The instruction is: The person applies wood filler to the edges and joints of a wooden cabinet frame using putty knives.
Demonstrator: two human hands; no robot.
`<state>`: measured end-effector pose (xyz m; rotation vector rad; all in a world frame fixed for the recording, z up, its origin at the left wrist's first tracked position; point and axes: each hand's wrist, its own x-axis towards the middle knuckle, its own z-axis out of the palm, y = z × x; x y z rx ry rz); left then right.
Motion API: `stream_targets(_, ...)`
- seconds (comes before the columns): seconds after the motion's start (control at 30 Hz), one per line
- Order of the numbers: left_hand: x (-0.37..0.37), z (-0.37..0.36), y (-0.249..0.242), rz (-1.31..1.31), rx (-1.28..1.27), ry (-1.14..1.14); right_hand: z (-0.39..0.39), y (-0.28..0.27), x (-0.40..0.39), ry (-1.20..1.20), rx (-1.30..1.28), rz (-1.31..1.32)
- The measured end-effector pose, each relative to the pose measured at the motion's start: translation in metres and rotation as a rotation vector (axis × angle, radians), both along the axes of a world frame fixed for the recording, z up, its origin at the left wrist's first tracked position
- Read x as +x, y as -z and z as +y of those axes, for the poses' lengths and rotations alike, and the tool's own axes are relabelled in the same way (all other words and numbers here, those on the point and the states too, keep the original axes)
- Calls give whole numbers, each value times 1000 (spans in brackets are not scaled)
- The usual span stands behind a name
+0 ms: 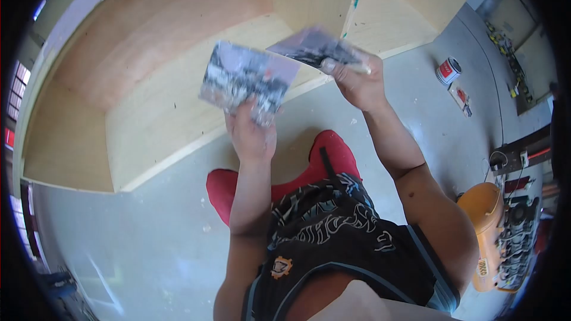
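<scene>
My left hand (253,131) is closed around the lower edge of a flat rectangular putty spreader (253,74), its face smeared white, grey and dark. In my right hand (361,86) is a second flat putty spreader (315,46), tilted, with a dark smeared face and my thumb lying across its near end. The two plates are close together, their edges nearly meeting in this view. Motion blurs both. Behind them lies a large open plywood cabinet (178,116) with bare wood panels.
A paint can (449,70) with a red and white label stands on the grey floor (148,244) at the right, beside a small smeared board (460,98). An orange machine (480,208) and a dark one (516,244) are at the lower right. The cabinet's front edge runs just ahead of my legs.
</scene>
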<state>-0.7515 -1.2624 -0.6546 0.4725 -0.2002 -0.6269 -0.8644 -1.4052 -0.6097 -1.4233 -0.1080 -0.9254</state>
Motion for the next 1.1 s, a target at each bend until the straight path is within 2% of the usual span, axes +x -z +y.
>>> stream_targets(0.03, -2, -3, -5, -74, -8, -15, 6, 4, 1, 89, -322, 11)
stream_targets(0.07, -5, -3, -6, -153, -18, -24, 9, 7, 2, 88, -569, -141)
stream_targets(0.1, -6, 0, -6, -144, -11, -29, 10, 8, -1, 80, -562, -134)
stream_targets(0.17, -5, 3, -6, -281, -86, -1, 10, 9, -7, 278, -860, -53)
stream_targets(0.23, -4, 7, -7, -281, -71, -20, 3, 21, -9, 326, -804, -41)
stream_targets(0.3, -2, 9, -11, -338, -126, -54, -13, 27, -17, 341, -943, 139)
stream_targets(0.33, -3, 12, -16, -351, -141, -48, -16, 32, -18, 401, -921, 247)
stream_targets(0.37, -3, 15, -18, -353, -134, -41, -21, 33, -22, 405, -912, 249)
stream_targets(0.43, -3, 16, -22, -483, 220, -111, -35, 23, -32, 514, -983, 160)
stream_targets(0.47, -2, 12, -19, -483, 218, -105, -35, 10, -37, 565, -1082, 147)
stream_targets(0.5, 0, 8, -13, -636, 283, -193, -29, -1, -41, 577, -1077, 155)
stream_targets(0.53, 2, 1, -7, -797, 334, -281, -19, -12, -43, 575, -1194, 204)
stream_targets(0.6, -8, -1, -2, -893, 278, -292, -7, -15, -44, 548, -1413, 294)
stream_targets(0.63, -6, -6, -2, -974, 232, -333, -7, -9, -42, 568, -1439, 185)
stream_targets(0.7, 6, 1, 7, -771, 251, -177, -10, -15, -53, 405, -1417, 268)
stream_targets(0.77, 10, 6, 13, -465, 117, -223, -36, -10, -58, 440, -1413, 298)
stream_targets(0.83, 21, 18, 29, -461, 152, -212, -56, -16, -64, 452, -1390, 342)
stream_targets(0.9, 39, 25, 63, -450, 181, -205, -74, -44, -72, 953, -1163, 156)
stream_targets(0.97, 60, 35, 125, -275, 293, 100, -97, -69, -72, 1195, -1217, -80)
stream_targets(1.03, 69, 41, 186, -140, 380, 175, -109, -88, -66, 1274, -1246, -121)
stream_targets(1.1, 74, 53, 243, -27, 461, 150, -124, -99, -54, 1350, -1278, -176)
